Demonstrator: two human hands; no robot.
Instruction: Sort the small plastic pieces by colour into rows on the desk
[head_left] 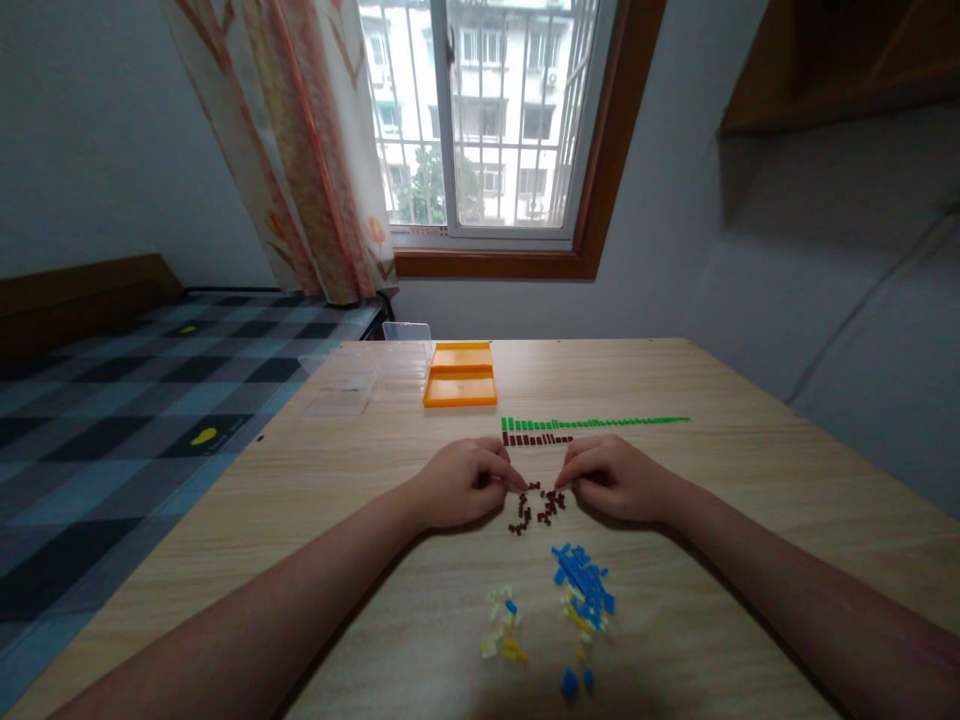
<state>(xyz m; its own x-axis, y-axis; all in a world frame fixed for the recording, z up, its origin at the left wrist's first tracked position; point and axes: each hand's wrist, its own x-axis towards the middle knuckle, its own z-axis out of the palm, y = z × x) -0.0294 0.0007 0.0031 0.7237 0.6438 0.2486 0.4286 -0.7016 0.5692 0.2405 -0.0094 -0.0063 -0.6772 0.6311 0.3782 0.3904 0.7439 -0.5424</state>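
A loose ring of tiny dark brown building bricks (545, 517) lies on the wooden table between my two hands. My left hand (472, 482) rests at the left of it, fingers curled in and the index fingertip down at the upper left bricks. From the other side, my right hand (619, 480) is closed in the same way, its fingertips at the upper right bricks. Whether either hand pinches a brick is too small to tell. Just beyond the hands runs a row of brown bricks (532, 439), sorted by size, and behind it a longer green row (585, 425).
Nearer me lie a heap of blue bricks (585, 580) and scattered yellow pieces (514, 651) with pale ones. An open orange case (460, 401) and clear plastic boxes (337, 390) stand at the table's back left. A checked bed (150, 400) adjoins the left; a window is ahead.
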